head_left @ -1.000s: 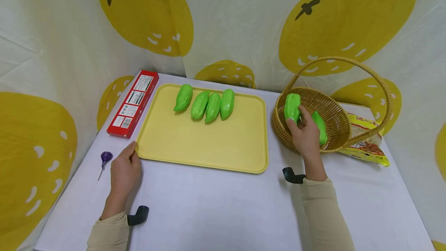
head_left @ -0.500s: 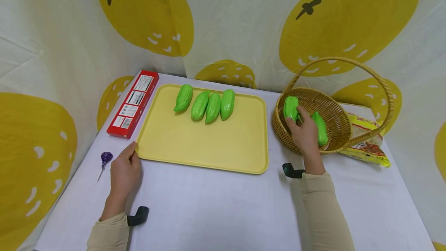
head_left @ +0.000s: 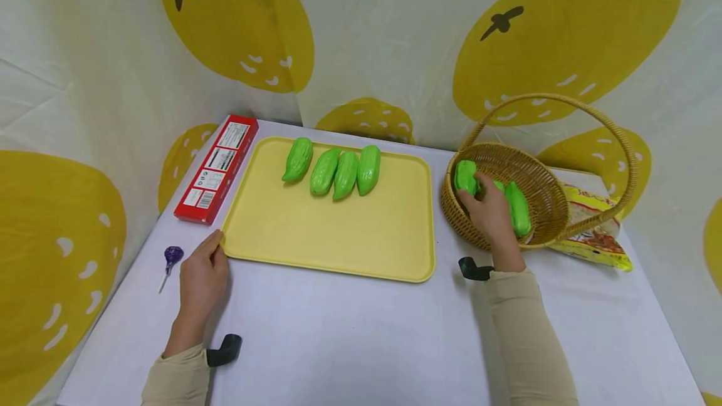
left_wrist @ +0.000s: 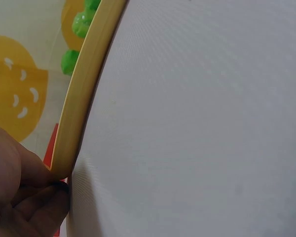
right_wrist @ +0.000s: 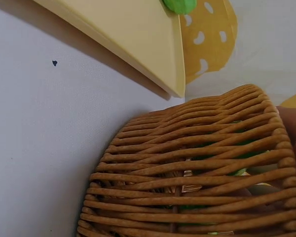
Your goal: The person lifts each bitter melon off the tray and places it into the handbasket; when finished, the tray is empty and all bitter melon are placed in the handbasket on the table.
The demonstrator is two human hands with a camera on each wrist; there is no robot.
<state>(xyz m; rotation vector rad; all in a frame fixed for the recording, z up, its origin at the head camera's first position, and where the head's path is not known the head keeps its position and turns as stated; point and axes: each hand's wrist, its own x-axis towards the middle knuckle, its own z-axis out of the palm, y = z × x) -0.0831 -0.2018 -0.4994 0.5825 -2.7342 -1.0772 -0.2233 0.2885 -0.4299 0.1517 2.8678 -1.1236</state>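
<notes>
My right hand (head_left: 492, 212) reaches into the wicker basket (head_left: 541, 174), thumb and fingers around the lower end of a green bitter melon (head_left: 465, 175) by the basket's left wall. Beside that hand lies another bitter melon (head_left: 517, 210), with a bit of green showing between them. In the right wrist view the basket's woven side (right_wrist: 197, 163) hides most of the hand. My left hand (head_left: 203, 274) pinches the near left corner of the yellow tray (head_left: 316, 230), thumb above and fingers below in the left wrist view. Several bitter melons (head_left: 345, 174) lie along the tray's far side.
A red box (head_left: 216, 169) stands along the tray's left side. Nearer me on the white table (head_left: 350, 337) lies a purple lollipop (head_left: 172, 257). Partly behind the basket, a yellow snack bag (head_left: 598, 230) lies to the right. The basket's tall handle (head_left: 626, 149) arches over it.
My right hand and its bitter melon have moved slightly left and lower into the basket, revealing more green behind the fingers. The left hand and the tray stay put.
</notes>
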